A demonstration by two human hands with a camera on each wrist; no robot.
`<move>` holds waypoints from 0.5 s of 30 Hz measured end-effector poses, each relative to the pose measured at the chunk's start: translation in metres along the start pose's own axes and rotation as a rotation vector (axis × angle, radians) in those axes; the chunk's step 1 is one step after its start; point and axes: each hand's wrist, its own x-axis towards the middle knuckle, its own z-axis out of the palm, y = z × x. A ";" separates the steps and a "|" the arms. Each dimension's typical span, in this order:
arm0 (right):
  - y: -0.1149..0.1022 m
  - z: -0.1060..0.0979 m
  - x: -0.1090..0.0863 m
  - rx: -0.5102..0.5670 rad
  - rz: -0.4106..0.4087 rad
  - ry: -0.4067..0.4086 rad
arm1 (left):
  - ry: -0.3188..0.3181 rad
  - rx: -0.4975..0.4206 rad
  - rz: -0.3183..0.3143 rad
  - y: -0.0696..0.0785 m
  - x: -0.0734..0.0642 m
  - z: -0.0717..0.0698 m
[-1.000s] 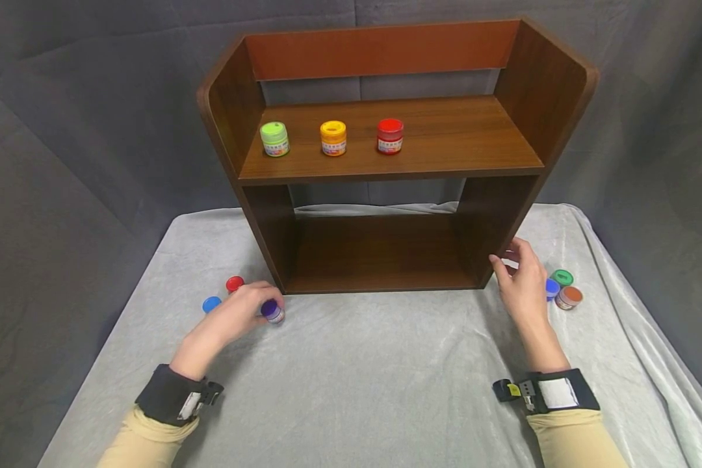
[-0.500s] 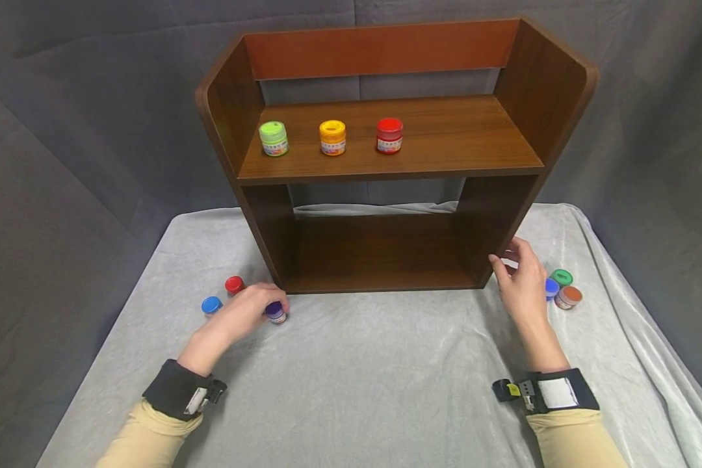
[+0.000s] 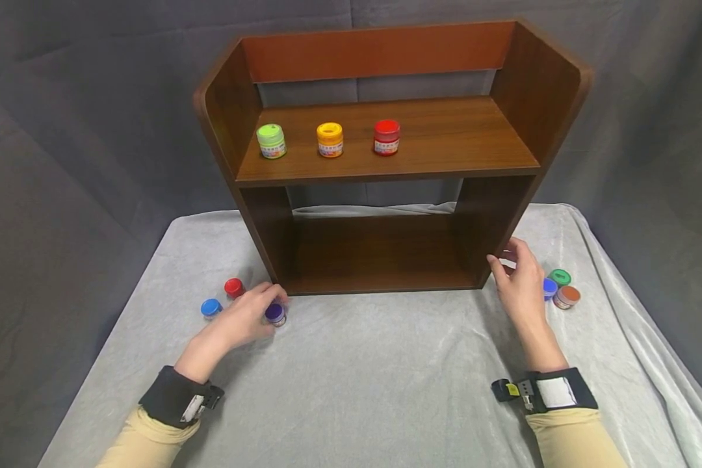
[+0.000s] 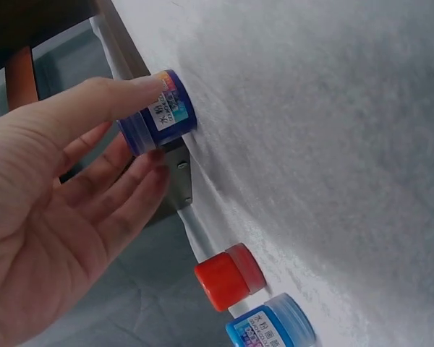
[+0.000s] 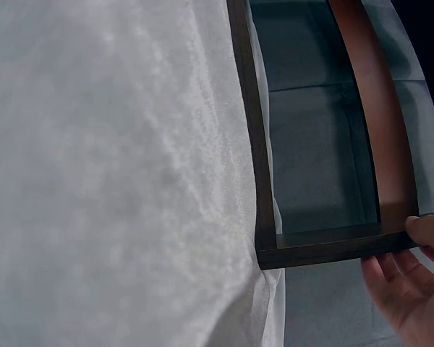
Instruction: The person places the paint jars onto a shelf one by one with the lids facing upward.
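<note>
A small purple paint jar (image 3: 275, 314) stands upright on the cloth by the shelf's front left corner. My left hand (image 3: 247, 314) is around it with thumb and fingers spread. In the left wrist view the thumb overlaps the label of the purple jar (image 4: 158, 114), and the other fingers lie behind and below it. My right hand (image 3: 522, 279) grips the right side panel of the brown wooden shelf (image 3: 386, 172), thumb on the front edge and fingers on the outer face. The right wrist view shows the right hand (image 5: 412, 282) pinching that panel.
Light green (image 3: 272, 142), yellow (image 3: 330, 140) and red (image 3: 387, 138) jars stand on the upper board. Red (image 3: 234, 288) and blue (image 3: 211, 308) jars sit left of the shelf. Green (image 3: 559, 279), violet-blue (image 3: 549, 289) and brown (image 3: 567, 297) jars cluster beside my right hand.
The purple jar has moved slightly right and gone from tilted to upright on the cloth. My left hand's thumb and fingers have spread from it. The right hand keeps its grip.
</note>
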 end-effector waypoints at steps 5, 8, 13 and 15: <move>0.001 0.000 0.000 -0.002 -0.013 0.008 | 0.014 0.000 -0.032 -0.001 0.001 0.002; 0.002 0.001 0.001 0.008 -0.019 0.009 | 0.025 0.011 -0.009 -0.002 0.000 0.003; 0.003 0.001 0.001 0.016 -0.027 0.013 | 0.044 0.005 0.007 -0.003 -0.001 0.004; 0.003 0.001 0.001 0.012 -0.029 0.013 | 0.041 -0.003 -0.004 -0.003 -0.001 0.005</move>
